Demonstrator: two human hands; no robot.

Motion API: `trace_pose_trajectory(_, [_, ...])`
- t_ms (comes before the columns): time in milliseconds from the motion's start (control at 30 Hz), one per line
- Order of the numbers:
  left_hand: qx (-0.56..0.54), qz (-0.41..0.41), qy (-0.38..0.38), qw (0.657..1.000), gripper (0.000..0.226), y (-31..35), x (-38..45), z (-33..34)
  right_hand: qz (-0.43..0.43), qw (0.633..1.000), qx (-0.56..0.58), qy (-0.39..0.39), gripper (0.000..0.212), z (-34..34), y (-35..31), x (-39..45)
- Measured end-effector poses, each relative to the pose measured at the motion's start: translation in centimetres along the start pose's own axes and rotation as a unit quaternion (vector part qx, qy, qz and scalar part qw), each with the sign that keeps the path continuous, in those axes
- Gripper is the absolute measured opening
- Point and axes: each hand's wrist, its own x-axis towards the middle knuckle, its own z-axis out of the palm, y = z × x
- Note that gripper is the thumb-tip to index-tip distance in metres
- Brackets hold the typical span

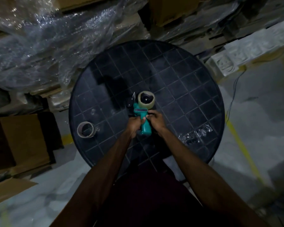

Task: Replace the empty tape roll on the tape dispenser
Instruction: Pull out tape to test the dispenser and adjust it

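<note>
pretty far along by the look of it. tape dispenser [142, 119] held up over the round dark surface [195, 89], handle pointing back toward the body. new tape roll [146, 99] already sitting on the hub at the far end, looks seated, though too dim to be sure it's pushed all the way on. empty core [86, 129] standing on its edge-ring off to the left of the surface, well apart from the dispenser, so the swap itself seems done.

left hand [135, 124] wrapped tight around the handle, fingers closed on it. right hand [156, 119] closed against the right side of the dispenser body just below the roller bar, maybe pinching the loose tape end or the frame, can't tell which in this light.

probably still left: pulling the tape end through under the roller and up to the blade [133, 95], then a test pull. no clear strip of tape visible across the front yet, so guessing the threading isn't finished.

crumpled clear plastic [197, 135] lying on the right of the surface, likely the wrapper off the new roll. cardboard boxes [23, 141] and plastic sheeting [47, 38] around on the floor.
</note>
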Motion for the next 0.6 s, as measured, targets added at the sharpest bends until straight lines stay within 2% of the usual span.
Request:
trace_pose_trajectory(233, [0.061, -0.004, 0.033, 0.998, 0.017, 1.6, 3.8, 0.8, 0.026, 1.0, 0.016, 0.001, 0.027, 0.5, -0.3, 4.1])
trace_pose_trajectory(367, [0.07, 0.007, 0.043, 0.997, 0.027, 2.2, 5.1, 1.1, 0.025, 0.999, 0.02, 0.011, 0.029, 0.8, -0.7, 5.4])
trace_pose_trajectory(600, [0.104, 0.021, 0.056, 0.993, 0.024, 2.0, 5.9, 1.0, 0.026, 1.0, 0.007, -0.001, 0.036, 1.2, 0.0, 6.0])
